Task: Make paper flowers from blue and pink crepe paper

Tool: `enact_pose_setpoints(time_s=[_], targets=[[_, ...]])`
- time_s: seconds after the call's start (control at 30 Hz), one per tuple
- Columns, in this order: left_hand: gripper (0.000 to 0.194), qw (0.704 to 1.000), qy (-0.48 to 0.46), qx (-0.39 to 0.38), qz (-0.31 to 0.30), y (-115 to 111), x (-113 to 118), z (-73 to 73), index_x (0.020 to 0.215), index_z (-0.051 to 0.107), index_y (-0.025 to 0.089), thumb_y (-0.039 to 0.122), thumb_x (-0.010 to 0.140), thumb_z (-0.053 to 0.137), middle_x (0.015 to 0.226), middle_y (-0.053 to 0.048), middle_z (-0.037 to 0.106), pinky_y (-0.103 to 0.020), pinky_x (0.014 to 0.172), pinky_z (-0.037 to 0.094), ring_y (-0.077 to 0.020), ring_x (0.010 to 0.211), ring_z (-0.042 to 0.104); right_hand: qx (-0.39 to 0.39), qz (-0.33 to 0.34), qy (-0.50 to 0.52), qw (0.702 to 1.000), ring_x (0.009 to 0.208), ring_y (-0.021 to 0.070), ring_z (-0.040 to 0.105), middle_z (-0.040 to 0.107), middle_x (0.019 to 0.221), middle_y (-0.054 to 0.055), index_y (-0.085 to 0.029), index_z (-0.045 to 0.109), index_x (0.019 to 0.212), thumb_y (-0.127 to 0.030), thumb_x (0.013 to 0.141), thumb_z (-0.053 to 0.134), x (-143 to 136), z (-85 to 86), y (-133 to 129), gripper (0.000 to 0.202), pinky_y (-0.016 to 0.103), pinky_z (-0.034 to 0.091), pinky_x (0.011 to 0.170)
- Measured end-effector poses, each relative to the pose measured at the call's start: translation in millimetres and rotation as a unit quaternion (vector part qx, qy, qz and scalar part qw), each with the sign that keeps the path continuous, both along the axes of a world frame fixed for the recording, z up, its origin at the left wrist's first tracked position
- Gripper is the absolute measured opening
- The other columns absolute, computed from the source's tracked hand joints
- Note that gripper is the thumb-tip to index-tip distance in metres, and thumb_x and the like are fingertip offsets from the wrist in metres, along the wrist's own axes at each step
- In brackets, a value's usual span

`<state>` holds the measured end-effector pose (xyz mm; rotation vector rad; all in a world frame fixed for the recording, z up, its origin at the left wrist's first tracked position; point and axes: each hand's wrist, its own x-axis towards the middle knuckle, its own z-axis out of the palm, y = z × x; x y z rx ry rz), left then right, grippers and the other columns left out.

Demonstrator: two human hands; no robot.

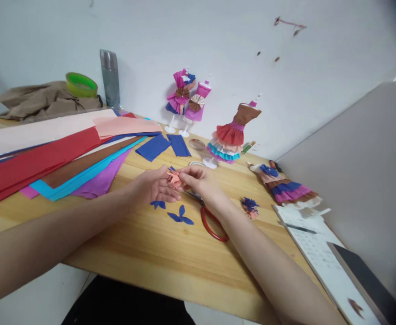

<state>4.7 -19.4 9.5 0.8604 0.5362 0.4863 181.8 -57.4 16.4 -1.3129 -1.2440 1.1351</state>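
A small peach crepe-paper flower (174, 179) with a bit of blue at its top is between my hands, above the table. My left hand (157, 184) is turned palm up, its thumb and curled fingers around the flower's left side. From the right, my right hand (200, 179) pinches the flower between thumb and fingers. Red-handled scissors (214, 224) lie under my right wrist, their blades partly hidden. Below my hands are a blue petal-shaped cutout (180, 216) and a smaller blue paper piece (158, 205). A blue-and-peach paper bunch (250, 206) rests farther right.
Long coloured paper sheets (49, 158) cover the left side. Blue paper rectangles (153, 146) lie beyond my hands. Small dress forms in paper dresses (229, 135) stand by the wall; another paper dress (291, 189) lies right. A pen (299, 227) rests on a written sheet (315, 246).
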Motion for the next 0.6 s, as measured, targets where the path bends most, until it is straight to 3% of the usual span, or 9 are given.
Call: enact_pose_setpoints(time_s=[0.1, 0.27, 0.47, 0.6], targets=[[0.038, 0.999, 0.035, 0.002, 0.036, -2.3, 1.0, 3.9, 0.084, 0.064, 0.011, 0.049, 0.089, 0.060, 0.074, -0.009, 0.070, -0.026, 0.061, 0.054, -0.0178, 0.064, 0.070, -0.003, -0.006, 0.018, 1.000, 0.054, 0.0098, 0.059, 0.068, 0.061, -0.001, -0.018, 0.072, 0.075, -0.040, 0.063, 0.082, -0.3, -3.4, 0.3, 0.027, 0.023, 0.046, 0.054], [0.022, 0.988, 0.064, 0.079, 0.117, -8.5, 0.0, 11.4, 0.089, 0.065, 0.010, 0.031, 0.083, 0.069, 0.072, -0.005, 0.068, -0.025, 0.060, 0.055, -0.0156, 0.062, 0.069, -0.042, 0.001, 0.103, 0.994, 0.054, 0.0085, 0.058, 0.070, 0.063, 0.000, -0.017, 0.072, 0.074, -0.047, 0.057, 0.087, -2.5, -8.6, 0.9, 0.038, 0.019, 0.043, 0.049], [0.020, 0.974, 0.132, 0.124, 0.135, -14.0, 0.4, 19.5, 0.100, 0.065, 0.010, 0.020, 0.083, 0.064, 0.082, -0.006, 0.070, -0.025, 0.058, 0.056, -0.0131, 0.059, 0.067, -0.073, 0.032, 0.197, 0.977, 0.049, 0.0050, 0.052, 0.062, 0.053, -0.003, -0.015, 0.068, 0.062, -0.047, 0.054, 0.089, -4.9, -8.9, 1.1, 0.039, 0.015, 0.041, 0.046], [0.023, 0.963, 0.161, 0.172, 0.133, -12.8, 2.5, 19.2, 0.100, 0.067, 0.012, 0.015, 0.078, 0.067, 0.083, -0.005, 0.071, -0.024, 0.056, 0.056, -0.0119, 0.060, 0.066, -0.098, 0.028, 0.230, 0.968, 0.050, 0.0053, 0.056, 0.065, 0.057, -0.002, -0.015, 0.069, 0.065, -0.040, 0.057, 0.089, -6.1, -10.1, 1.0, 0.033, 0.014, 0.042, 0.045]])
